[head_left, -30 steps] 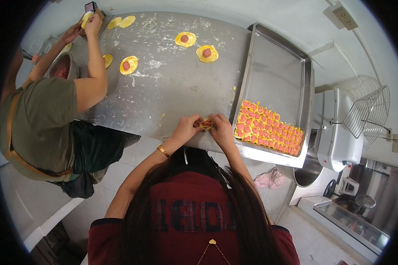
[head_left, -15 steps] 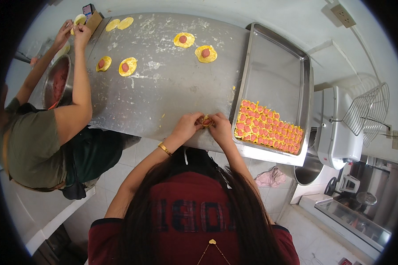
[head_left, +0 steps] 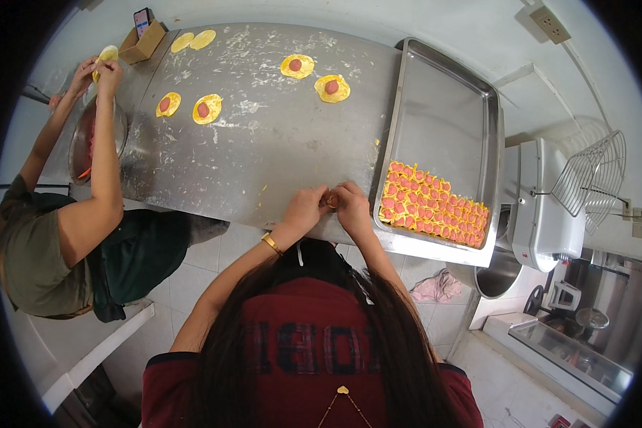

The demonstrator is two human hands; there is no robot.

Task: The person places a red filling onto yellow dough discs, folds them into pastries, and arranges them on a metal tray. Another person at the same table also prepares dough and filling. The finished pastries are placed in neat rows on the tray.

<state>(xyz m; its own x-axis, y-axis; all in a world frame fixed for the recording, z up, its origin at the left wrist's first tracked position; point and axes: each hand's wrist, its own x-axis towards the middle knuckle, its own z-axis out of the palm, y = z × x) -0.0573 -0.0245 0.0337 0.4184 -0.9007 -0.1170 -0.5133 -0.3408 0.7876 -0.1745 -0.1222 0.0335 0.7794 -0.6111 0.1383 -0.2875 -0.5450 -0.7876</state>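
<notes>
Near the table's front edge, my left hand (head_left: 307, 208) and my right hand (head_left: 352, 207) are pinched together around one small dumpling (head_left: 332, 202). Its pink filling shows between the fingertips, which cover most of its yellow wrapper. Farther back on the steel table (head_left: 264, 153) lie round yellow wrappers with a ball of pink meat filling on each, such as the filled wrapper (head_left: 332, 88) on the right. To my right is a deep metal tray (head_left: 446, 107), its near part packed with rows of open-topped dumplings (head_left: 435, 207).
At the left, another person's hands (head_left: 96, 75) hold a yellow wrapper (head_left: 107, 55) above a metal bowl (head_left: 120, 135) of pink filling. Two plain wrappers (head_left: 192, 40) lie at the back, beside a cardboard box (head_left: 143, 44) with a phone. A white machine (head_left: 542, 203) stands right of the tray.
My right fingers have closed further over the dumpling, hiding more of its wrapper. The other person's hands have moved left and nearer with their wrapper, uncovering the cardboard box.
</notes>
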